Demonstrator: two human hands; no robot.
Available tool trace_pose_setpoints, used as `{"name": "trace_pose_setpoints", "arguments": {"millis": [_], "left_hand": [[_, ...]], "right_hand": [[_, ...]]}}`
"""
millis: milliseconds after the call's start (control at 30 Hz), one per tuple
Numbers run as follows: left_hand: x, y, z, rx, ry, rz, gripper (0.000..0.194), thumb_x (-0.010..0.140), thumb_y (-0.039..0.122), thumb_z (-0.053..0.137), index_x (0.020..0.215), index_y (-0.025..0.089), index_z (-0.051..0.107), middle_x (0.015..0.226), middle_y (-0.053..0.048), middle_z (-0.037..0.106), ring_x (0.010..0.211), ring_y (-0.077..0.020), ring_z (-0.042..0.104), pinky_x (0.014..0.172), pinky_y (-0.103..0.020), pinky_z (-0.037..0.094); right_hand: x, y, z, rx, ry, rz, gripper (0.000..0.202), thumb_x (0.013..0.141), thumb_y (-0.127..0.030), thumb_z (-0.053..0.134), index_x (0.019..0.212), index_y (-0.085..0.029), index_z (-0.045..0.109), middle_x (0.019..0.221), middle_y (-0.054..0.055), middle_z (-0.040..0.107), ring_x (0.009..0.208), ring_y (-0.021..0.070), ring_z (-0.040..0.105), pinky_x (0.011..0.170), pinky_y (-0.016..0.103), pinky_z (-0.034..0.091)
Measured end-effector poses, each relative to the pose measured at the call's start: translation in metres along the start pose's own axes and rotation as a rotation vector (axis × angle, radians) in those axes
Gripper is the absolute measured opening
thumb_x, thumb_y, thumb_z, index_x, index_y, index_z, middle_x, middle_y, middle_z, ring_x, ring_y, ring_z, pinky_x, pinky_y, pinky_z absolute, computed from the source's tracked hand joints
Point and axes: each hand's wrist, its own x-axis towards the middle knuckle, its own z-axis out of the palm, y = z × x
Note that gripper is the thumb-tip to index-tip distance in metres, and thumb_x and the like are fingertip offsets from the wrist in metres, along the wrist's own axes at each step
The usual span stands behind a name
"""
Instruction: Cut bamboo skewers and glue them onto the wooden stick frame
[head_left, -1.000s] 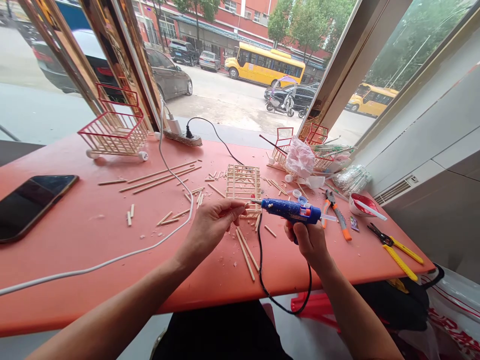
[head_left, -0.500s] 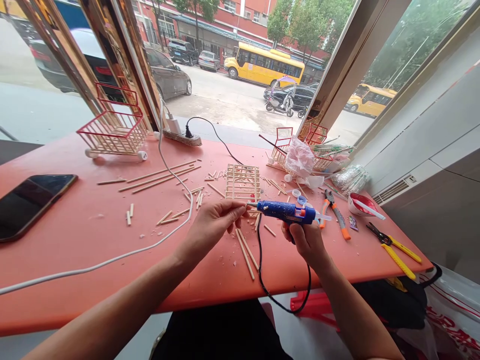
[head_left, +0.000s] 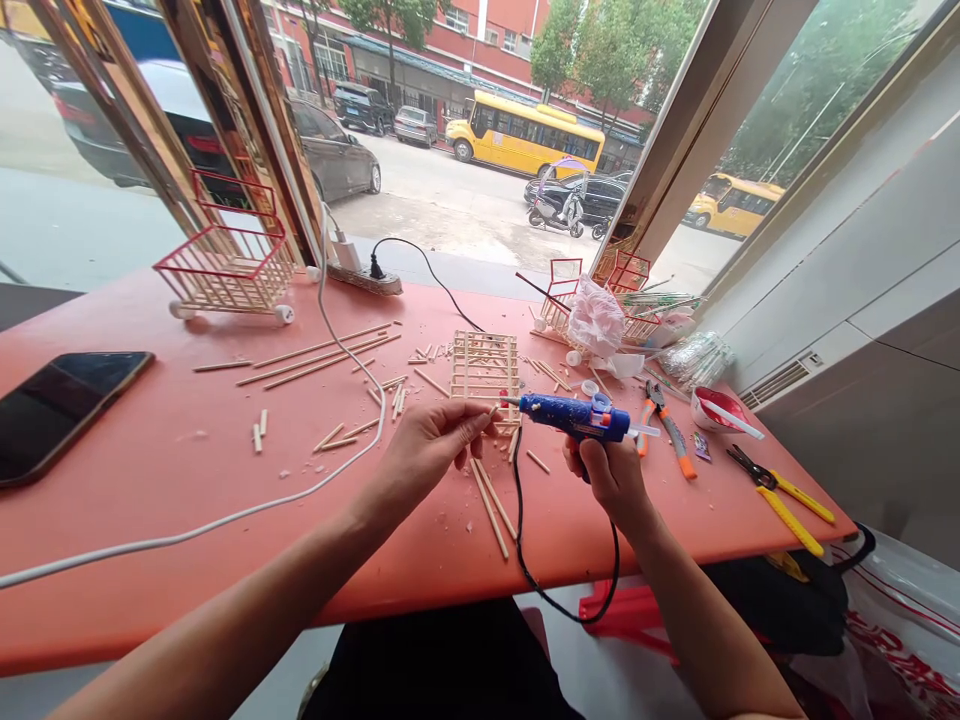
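Observation:
My right hand (head_left: 611, 472) is wrapped round the grip of a blue hot glue gun (head_left: 570, 416), its nozzle pointing left and a clear glue stick out of its rear. Close to the nozzle, my left hand (head_left: 442, 432) pinches a short wooden stick (head_left: 493, 410) between thumb and fingertips. Just beyond both hands, a small frame of wooden sticks (head_left: 484, 368) lies on the orange table (head_left: 315, 550). Part of the frame is hidden behind the fingers and the gun. Two longer sticks (head_left: 491, 510) lie below my left hand.
A small stick-built cart (head_left: 225, 262) stands at the back left, near a phone (head_left: 71, 410). Pliers (head_left: 664, 430), yellow-handled cutters (head_left: 780, 495) and a red bowl (head_left: 724, 412) are on the right. A white cable (head_left: 300, 493) crosses the left side; a black cord (head_left: 519, 520) hangs over the front edge.
The glue gun's nozzle has drawn slightly right, away from my left fingertips, and a small gap shows there. My left hand has barely moved.

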Motion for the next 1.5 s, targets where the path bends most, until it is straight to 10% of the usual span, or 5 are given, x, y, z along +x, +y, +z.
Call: {"name": "trace_pose_setpoints", "arguments": {"millis": [367,667,1000,1200,1500], "left_hand": [[-0.012,0.013,0.006,0.183,-0.494,0.021,0.018,0.087,0.03,0.067,0.085,0.018,0.08,0.077,-0.008,0.077,0.063,-0.0147,0.066,0.053,-0.022,0.049],[-0.007,-0.007,-0.007,0.022,-0.331,-0.033,0.03,0.082,0.045,0.078,0.09,0.017,0.082,0.08,-0.011,0.078,0.064,-0.0164,0.065,0.049,-0.022,0.05],[-0.003,-0.001,-0.006,0.062,-0.196,0.051,0.033,0.076,0.051,0.081,0.084,0.019,0.084,0.075,-0.007,0.072,0.061,-0.0133,0.056,0.053,-0.023,0.044],[0.002,0.004,-0.002,-0.313,-0.11,-0.198,0.048,0.052,0.056,0.095,0.076,0.016,0.082,0.063,-0.003,0.064,0.054,-0.009,0.049,0.051,-0.023,0.04],[-0.004,0.005,0.0,-0.363,-0.115,-0.116,0.032,0.067,0.048,0.09,0.077,0.019,0.082,0.062,0.001,0.063,0.054,-0.0075,0.042,0.052,-0.023,0.03]], "right_hand": [[-0.003,-0.009,-0.034,-0.62,0.187,-0.172,0.032,0.102,-0.036,0.048,0.127,-0.019,0.057,0.115,0.015,0.064,0.105,0.0295,0.063,0.091,0.043,0.052],[-0.036,0.029,-0.096,-1.242,0.224,0.631,0.047,0.101,-0.046,0.05,0.129,-0.009,0.06,0.117,0.022,0.067,0.111,0.0367,0.063,0.087,0.042,0.051],[-0.029,0.032,-0.081,-1.279,0.21,0.638,0.043,0.096,-0.041,0.059,0.119,-0.005,0.065,0.12,0.026,0.063,0.112,0.0395,0.059,0.09,0.047,0.048],[0.001,-0.01,-0.043,-0.552,0.229,-0.023,0.024,0.101,-0.037,0.056,0.103,-0.02,0.072,0.106,0.011,0.073,0.1,0.0241,0.066,0.094,0.038,0.05],[0.04,-0.033,0.051,0.51,-0.294,0.163,0.038,0.088,-0.055,0.072,0.097,-0.019,0.071,0.091,0.002,0.07,0.082,0.0137,0.063,0.075,0.026,0.051]]}}
